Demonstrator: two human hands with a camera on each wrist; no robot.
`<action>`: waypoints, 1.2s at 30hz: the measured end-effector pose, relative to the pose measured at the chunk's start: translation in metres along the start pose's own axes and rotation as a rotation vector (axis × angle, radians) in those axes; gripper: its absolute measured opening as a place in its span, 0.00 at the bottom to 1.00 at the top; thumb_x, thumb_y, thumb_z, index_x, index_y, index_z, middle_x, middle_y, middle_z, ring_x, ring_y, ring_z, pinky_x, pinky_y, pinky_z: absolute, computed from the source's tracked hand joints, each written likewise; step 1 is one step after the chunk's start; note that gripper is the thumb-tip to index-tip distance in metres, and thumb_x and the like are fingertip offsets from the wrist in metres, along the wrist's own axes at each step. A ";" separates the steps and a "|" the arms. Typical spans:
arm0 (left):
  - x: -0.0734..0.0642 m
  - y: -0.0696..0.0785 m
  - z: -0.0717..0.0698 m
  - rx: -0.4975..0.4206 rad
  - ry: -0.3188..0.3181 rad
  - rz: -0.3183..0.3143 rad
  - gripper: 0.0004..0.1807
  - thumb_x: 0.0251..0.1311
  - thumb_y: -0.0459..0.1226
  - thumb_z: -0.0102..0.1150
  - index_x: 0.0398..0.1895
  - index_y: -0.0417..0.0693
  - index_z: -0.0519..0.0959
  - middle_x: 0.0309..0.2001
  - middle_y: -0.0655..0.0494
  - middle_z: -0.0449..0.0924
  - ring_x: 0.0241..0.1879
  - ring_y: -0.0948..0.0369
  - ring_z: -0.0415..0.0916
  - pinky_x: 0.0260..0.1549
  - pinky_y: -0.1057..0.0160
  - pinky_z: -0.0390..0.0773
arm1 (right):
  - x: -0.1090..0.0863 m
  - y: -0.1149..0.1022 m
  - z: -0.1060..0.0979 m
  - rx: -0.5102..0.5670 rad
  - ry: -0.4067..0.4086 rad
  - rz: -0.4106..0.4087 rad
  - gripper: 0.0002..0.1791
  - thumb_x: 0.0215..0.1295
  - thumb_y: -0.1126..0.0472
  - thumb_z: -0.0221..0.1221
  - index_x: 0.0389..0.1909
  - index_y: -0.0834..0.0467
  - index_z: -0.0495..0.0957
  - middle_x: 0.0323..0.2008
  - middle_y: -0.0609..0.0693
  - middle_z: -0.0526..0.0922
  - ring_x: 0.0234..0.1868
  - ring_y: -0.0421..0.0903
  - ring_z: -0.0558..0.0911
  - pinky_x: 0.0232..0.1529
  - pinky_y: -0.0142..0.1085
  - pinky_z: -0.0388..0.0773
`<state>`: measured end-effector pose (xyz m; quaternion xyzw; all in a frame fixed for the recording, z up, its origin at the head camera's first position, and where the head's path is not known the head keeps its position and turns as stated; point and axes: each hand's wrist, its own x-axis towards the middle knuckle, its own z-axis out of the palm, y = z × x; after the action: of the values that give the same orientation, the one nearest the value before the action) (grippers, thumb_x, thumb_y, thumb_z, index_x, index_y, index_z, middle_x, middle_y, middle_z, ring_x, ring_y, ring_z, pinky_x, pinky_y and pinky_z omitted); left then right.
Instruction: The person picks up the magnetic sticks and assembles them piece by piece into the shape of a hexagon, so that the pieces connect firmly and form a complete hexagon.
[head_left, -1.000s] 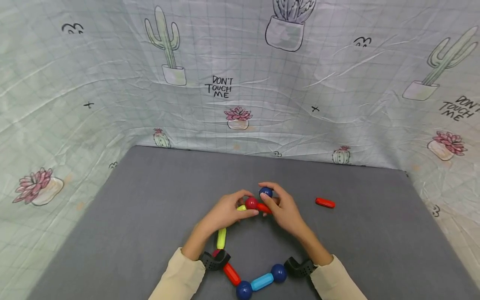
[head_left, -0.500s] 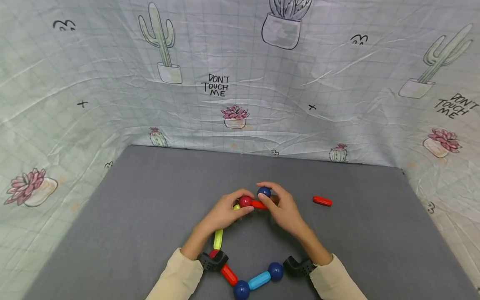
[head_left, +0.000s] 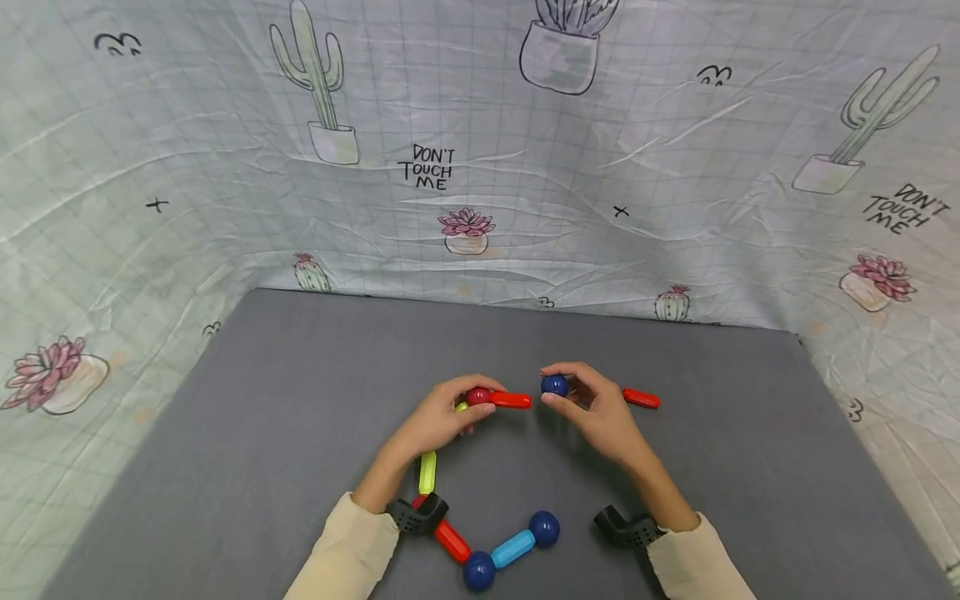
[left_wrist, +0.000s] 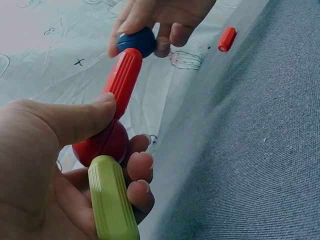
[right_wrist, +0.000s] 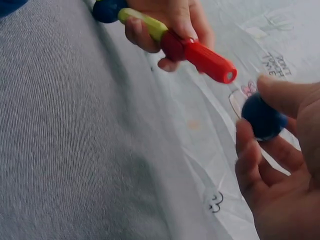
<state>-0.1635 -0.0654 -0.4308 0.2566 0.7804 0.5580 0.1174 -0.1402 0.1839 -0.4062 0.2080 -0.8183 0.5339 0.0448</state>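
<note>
In the head view my left hand [head_left: 448, 414] grips a red ball [head_left: 478, 397] of a ball-and-stick magnet chain. A red stick [head_left: 512, 401] points right from that ball with its far end free. On the ball's other side sits a yellow-green stick [left_wrist: 112, 197], between thumb and fingers in the left wrist view. My right hand [head_left: 596, 408] pinches a loose blue ball [head_left: 555, 385] between thumb and fingertips, a short gap from the stick's end. The right wrist view shows another blue ball [right_wrist: 107, 10] at the yellow-green stick's lower end, which my left hand hides in the head view.
Nearer me the chain continues on the grey table [head_left: 315, 467]: a second yellow-green stick [head_left: 427, 472], a red stick [head_left: 452, 541], a blue ball [head_left: 478, 572], a light-blue stick [head_left: 513, 549] and an end blue ball [head_left: 544, 528]. A spare red stick [head_left: 641, 398] lies beyond my right hand.
My right hand has drawn away rightward with the blue ball, uncovering the red stick's end and leaving a gap. My left hand, still gripping the red ball, has shifted slightly left.
</note>
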 end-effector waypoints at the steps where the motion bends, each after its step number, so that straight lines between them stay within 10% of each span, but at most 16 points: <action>1: -0.001 0.005 -0.001 -0.004 0.001 -0.004 0.14 0.64 0.31 0.57 0.53 0.42 0.78 0.31 0.41 0.74 0.21 0.40 0.72 0.20 0.65 0.71 | -0.001 0.005 -0.001 0.004 -0.019 0.004 0.17 0.61 0.69 0.63 0.52 0.61 0.77 0.45 0.54 0.78 0.36 0.48 0.77 0.35 0.38 0.76; 5: -0.004 0.016 -0.004 0.008 0.007 -0.013 0.13 0.64 0.30 0.58 0.52 0.40 0.78 0.32 0.48 0.74 0.22 0.41 0.72 0.21 0.65 0.72 | -0.002 0.027 -0.004 0.006 -0.095 -0.001 0.17 0.59 0.65 0.66 0.50 0.55 0.77 0.44 0.48 0.78 0.34 0.45 0.76 0.33 0.36 0.76; 10: 0.002 -0.007 0.000 0.012 0.015 -0.019 0.14 0.64 0.34 0.59 0.53 0.45 0.78 0.34 0.51 0.74 0.21 0.44 0.73 0.20 0.65 0.72 | 0.000 0.034 -0.004 -0.022 -0.165 -0.091 0.19 0.56 0.64 0.68 0.49 0.54 0.77 0.45 0.47 0.78 0.33 0.45 0.75 0.31 0.35 0.75; 19: 0.004 -0.018 0.000 0.048 0.019 0.028 0.12 0.64 0.39 0.59 0.50 0.54 0.80 0.33 0.55 0.74 0.18 0.59 0.71 0.20 0.63 0.73 | -0.001 0.004 -0.001 -0.086 -0.200 -0.128 0.21 0.52 0.70 0.69 0.47 0.63 0.76 0.41 0.55 0.80 0.28 0.47 0.74 0.27 0.37 0.74; 36: 0.006 -0.018 0.008 0.155 0.102 0.059 0.11 0.59 0.40 0.66 0.45 0.55 0.81 0.41 0.62 0.78 0.31 0.63 0.73 0.29 0.62 0.75 | -0.004 0.024 0.009 -0.216 -0.098 -0.098 0.21 0.48 0.53 0.73 0.43 0.48 0.78 0.28 0.42 0.72 0.21 0.38 0.69 0.21 0.31 0.68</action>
<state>-0.1693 -0.0600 -0.4502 0.2590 0.8183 0.5114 0.0407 -0.1449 0.1856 -0.4320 0.2676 -0.8611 0.4290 0.0532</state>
